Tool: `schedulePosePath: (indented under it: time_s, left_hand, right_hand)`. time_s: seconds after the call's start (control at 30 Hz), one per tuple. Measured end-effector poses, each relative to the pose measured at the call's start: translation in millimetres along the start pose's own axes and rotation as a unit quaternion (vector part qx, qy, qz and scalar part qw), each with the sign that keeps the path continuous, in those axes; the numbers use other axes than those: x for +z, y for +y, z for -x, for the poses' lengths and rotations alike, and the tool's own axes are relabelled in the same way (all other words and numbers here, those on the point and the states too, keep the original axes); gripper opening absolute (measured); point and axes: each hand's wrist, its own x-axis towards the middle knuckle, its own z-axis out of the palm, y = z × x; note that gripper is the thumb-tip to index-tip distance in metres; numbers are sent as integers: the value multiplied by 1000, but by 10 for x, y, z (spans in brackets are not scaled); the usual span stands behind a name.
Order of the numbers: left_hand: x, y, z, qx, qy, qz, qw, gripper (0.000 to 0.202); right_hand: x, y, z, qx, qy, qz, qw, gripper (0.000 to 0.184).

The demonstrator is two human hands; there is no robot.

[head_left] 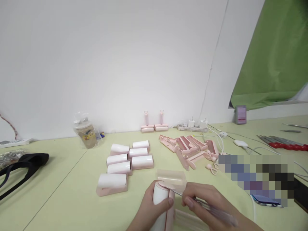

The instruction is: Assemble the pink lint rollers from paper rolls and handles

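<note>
My left hand (149,208) grips a white lint roller roll in a pink holder (160,199), held upright near the table's front edge. My right hand (207,203) holds a thin pen-like tool (211,210) whose tip touches the top of the roll, where a translucent sheet (172,178) is peeled up. Several finished white rolls in pink holders (127,160) lie in rows just beyond my hands. A heap of pink plastic handles and covers (190,149) lies to the right of them.
Two assembled pink rollers (154,123) stand against the white wall beside a power strip (192,126) with cables. A plastic-wrapped cup (85,131) and a black bag (24,163) are at left. Red-handled tools (286,144) lie at right under a green cloth (276,57).
</note>
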Motion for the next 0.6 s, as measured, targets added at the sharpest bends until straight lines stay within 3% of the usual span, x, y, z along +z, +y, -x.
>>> schedulePosePath:
  time_s: [0.13,0.33,0.6]
  left_hand:
    - [80,44,44,1,-21,-1,1000,43]
    - [132,53,78,-24,-32,-33,999,37]
    - [167,35,96,-40,-42,-40,998,35]
  right_hand:
    - [56,33,62,-24,2,16,1000,17]
    - [143,85,158,-134,114,53,983,13]
    - [268,159,254,-137,99,144,975,13]
